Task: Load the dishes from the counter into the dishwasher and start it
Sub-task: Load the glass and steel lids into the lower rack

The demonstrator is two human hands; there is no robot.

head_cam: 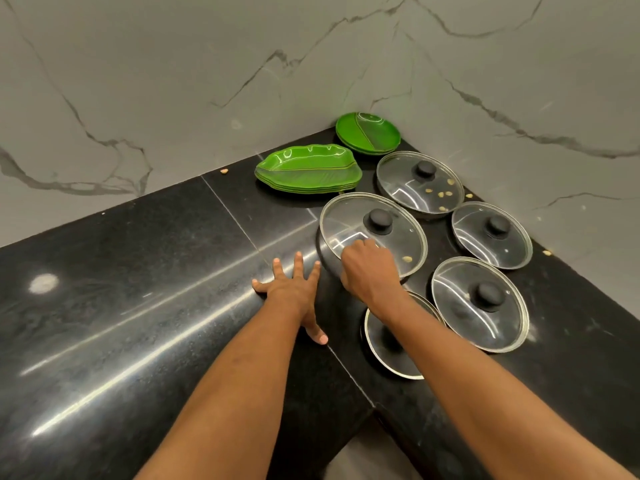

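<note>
This looks like a home kitchen. The surface [138, 271] is a polished black stone worktop that turns a corner, backed by walls [173, 81] of pale slab with grey marble veining. Cookware and tableware crowd its back corner. There is a steel pot [328, 263] under a glass lid [346, 220], with four more knobbed lids [485, 306] beside it. Behind them are a stack of green leaf plates [308, 166] and a stack of round plates [367, 133]. Food crumbs [443, 194] lie on the lids and along the surface's back edge.

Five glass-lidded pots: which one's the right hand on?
The largest pot, beside the leaf-shaped green plates: the right hand grips its near rim. No hand is on the other four.
</note>
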